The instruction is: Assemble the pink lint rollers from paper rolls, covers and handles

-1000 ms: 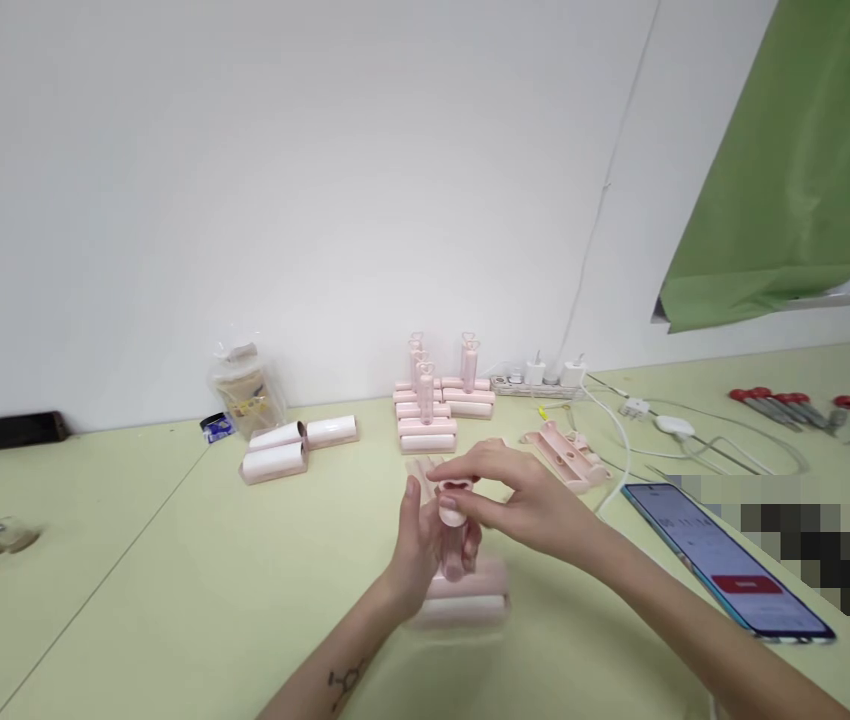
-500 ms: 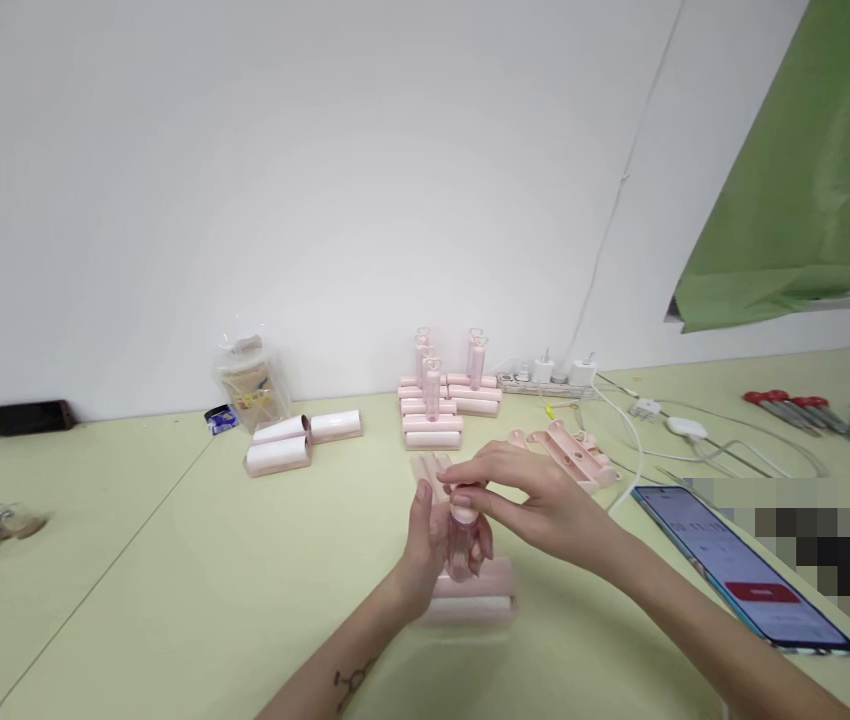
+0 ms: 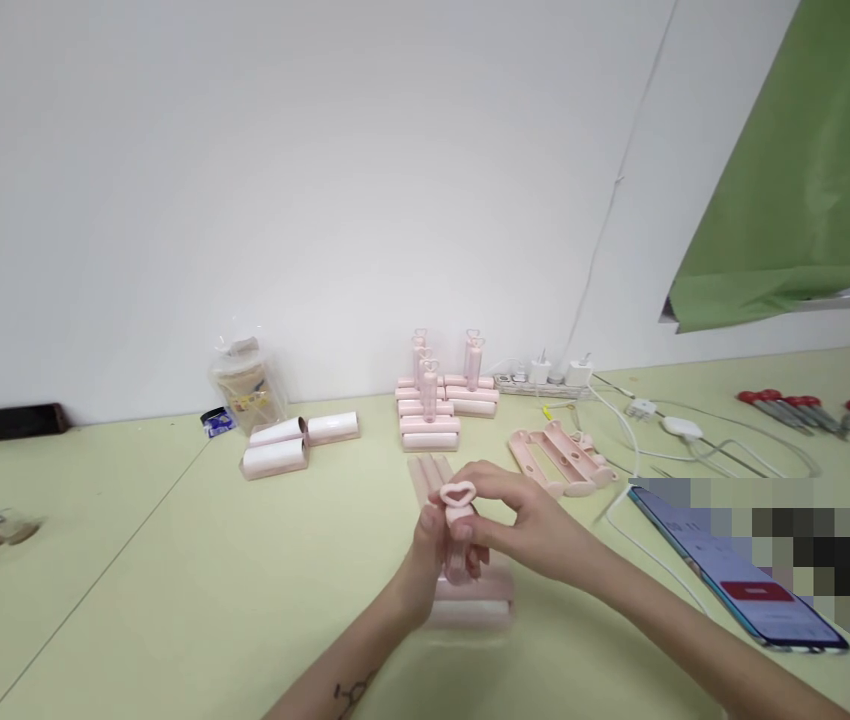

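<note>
A pink lint roller (image 3: 474, 590) with a white paper roll is in front of me, low in the middle of the view. Its upright handle, see-through pink below, ends in a heart-shaped loop (image 3: 458, 494) at the top. My left hand (image 3: 425, 560) is wrapped round this handle from the left. From the right, the fingers of my right hand (image 3: 519, 515) are closed on the handle's top, just under the heart loop. Whether the handle is fixed to the roller is hidden by my hands. Long pale pink strips (image 3: 431, 470) lie just behind my hands.
Several finished-looking lint rollers (image 3: 429, 425) stand by the wall. White paper rolls (image 3: 275, 457) lie to the left, near a bagged cup (image 3: 246, 390). To the right are pink plastic frames (image 3: 567, 455), cables, a power strip (image 3: 545, 385), a phone (image 3: 740, 570) and red-handled tools (image 3: 800, 405).
The heart loop has come into sight above the handle, between my fingers. My right hand has shifted slightly left and down, and its fingers now grip the handle's top from the side.
</note>
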The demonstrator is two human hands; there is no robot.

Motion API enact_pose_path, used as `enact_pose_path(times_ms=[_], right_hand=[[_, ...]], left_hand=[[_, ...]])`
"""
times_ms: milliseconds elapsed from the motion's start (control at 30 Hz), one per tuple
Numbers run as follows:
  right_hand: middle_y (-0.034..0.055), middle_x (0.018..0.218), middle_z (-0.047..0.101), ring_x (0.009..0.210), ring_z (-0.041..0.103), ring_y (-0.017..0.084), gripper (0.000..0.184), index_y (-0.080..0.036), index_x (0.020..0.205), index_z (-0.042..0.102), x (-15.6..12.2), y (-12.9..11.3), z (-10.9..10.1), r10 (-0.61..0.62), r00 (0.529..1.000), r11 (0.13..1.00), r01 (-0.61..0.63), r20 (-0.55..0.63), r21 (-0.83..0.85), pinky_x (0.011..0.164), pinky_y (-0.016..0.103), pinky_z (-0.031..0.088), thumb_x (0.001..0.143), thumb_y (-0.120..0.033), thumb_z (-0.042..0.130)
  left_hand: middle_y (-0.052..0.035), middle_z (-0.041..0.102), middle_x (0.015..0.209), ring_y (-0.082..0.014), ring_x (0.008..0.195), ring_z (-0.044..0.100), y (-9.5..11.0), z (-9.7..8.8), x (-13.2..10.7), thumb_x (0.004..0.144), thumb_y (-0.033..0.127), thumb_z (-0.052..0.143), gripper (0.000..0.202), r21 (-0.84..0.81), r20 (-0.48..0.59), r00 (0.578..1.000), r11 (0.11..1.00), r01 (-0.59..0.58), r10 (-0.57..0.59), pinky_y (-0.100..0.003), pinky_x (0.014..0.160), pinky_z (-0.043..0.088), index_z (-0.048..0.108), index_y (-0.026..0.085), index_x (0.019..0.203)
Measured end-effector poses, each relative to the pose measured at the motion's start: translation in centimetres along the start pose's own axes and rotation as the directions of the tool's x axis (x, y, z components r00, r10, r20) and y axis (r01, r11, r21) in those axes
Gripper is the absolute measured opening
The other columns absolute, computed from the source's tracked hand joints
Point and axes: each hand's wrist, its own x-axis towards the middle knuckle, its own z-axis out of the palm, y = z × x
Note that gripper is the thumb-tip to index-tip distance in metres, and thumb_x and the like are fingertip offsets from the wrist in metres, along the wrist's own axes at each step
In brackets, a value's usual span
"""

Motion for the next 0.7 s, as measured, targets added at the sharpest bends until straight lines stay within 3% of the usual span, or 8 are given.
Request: enact_pose_path(times_ms=[100, 233, 333, 433, 500, 567, 700], right_hand=[[0.0039, 0.083, 0.056, 0.075, 0.056, 0.015, 0.019, -0.02, 0.08, 0.065, -0.2, 0.6, 0.9, 0.005, 0.999, 0.995, -0.001, -0.039, 0.1, 0.057, 0.022, 0.048, 0.077, -0.037, 0.059], [0.0034, 0.061, 0.051, 0.066, 0.053, 0.015, 0.029, -0.016, 0.061, 0.061, -0.7, 0.9, 2.4, 0.019, 0.99, 0.971, 0.015, -0.141, 0.237, 0.046, 0.02, 0.044, 0.077, -0.04, 0.058], [0.0047, 0.07, 0.055, 0.058, 0.049, 0.012, 0.028, -0.015, 0.068, 0.062, -1.1, 1.0, 3.5, 0.03, 0.971, 0.951, 0.045, -0.236, 0.306, 0.043, 0.02, 0.041, 0.078, -0.041, 0.057], [0.0047, 0.078, 0.055, 0.055, 0.049, 0.01, 0.026, -0.015, 0.079, 0.062, -1.0, 1.2, 4.0, 0.06, 0.953, 0.925, 0.059, -0.298, 0.375, 0.042, 0.019, 0.04, 0.078, -0.04, 0.057], [0.0015, 0.066, 0.053, 0.05, 0.05, 0.01, 0.026, -0.014, 0.081, 0.06, -0.6, 1.4, 3.5, 0.085, 0.977, 0.894, 0.012, -0.196, 0.448, 0.042, 0.019, 0.041, 0.079, -0.04, 0.056], [-0.001, 0.057, 0.051, 0.047, 0.053, 0.011, 0.027, -0.014, 0.083, 0.057, 0.0, 1.5, 2.3, 0.082, 0.996, 0.864, -0.081, 0.02, 0.497, 0.043, 0.021, 0.043, 0.08, -0.041, 0.054], [0.0019, 0.071, 0.058, 0.053, 0.059, 0.011, 0.028, -0.015, 0.094, 0.052, 1.4, 1.3, -0.4, 0.043, 0.933, 0.882, -0.203, 0.358, 0.425, 0.046, 0.02, 0.047, 0.082, -0.04, 0.051]], left_hand=[[0.0002, 0.043, 0.049, -0.0117, 0.045, 0.041, -0.1, 0.1, -0.1, 0.063, 0.081, 0.028, 0.069, -0.005, -0.019, 0.999, 0.999, -0.042, 0.042, -0.025, 0.046, 0.032, 0.049, 0.016, 0.058], [0.0033, 0.037, 0.046, -0.0101, 0.046, 0.037, 0.1, 1.1, -0.3, 0.068, 0.072, 0.039, 0.057, -0.011, -0.101, 0.989, 0.994, -0.109, 0.107, -0.023, 0.047, 0.031, 0.044, 0.017, 0.053], [0.0034, 0.041, 0.057, -0.0098, 0.053, 0.039, -0.1, 2.0, -0.5, 0.07, 0.063, 0.048, 0.046, -0.024, -0.213, 0.972, 0.994, -0.106, 0.099, -0.021, 0.05, 0.033, 0.047, 0.017, 0.066], [0.0036, 0.042, 0.056, -0.0095, 0.052, 0.039, -0.4, 2.5, -0.6, 0.068, 0.065, 0.049, 0.048, -0.067, -0.334, 0.939, 0.992, -0.104, 0.076, -0.021, 0.049, 0.033, 0.047, 0.017, 0.066], [0.0053, 0.037, 0.048, -0.0083, 0.045, 0.035, -0.3, 2.7, -0.5, 0.064, 0.071, 0.046, 0.054, -0.113, -0.394, 0.918, 0.989, -0.096, 0.044, -0.02, 0.043, 0.029, 0.046, 0.017, 0.061], [0.0064, 0.032, 0.04, -0.0075, 0.039, 0.03, 0.1, 2.8, -0.2, 0.059, 0.076, 0.043, 0.059, -0.129, -0.402, 0.916, 0.989, -0.074, 0.016, -0.02, 0.038, 0.024, 0.046, 0.017, 0.057], [0.0049, 0.035, 0.035, -0.0084, 0.034, 0.034, 0.7, 2.9, 0.3, 0.057, 0.078, 0.041, 0.061, -0.145, -0.349, 0.937, 0.987, -0.062, 0.007, -0.02, 0.035, 0.026, 0.045, 0.017, 0.054]])
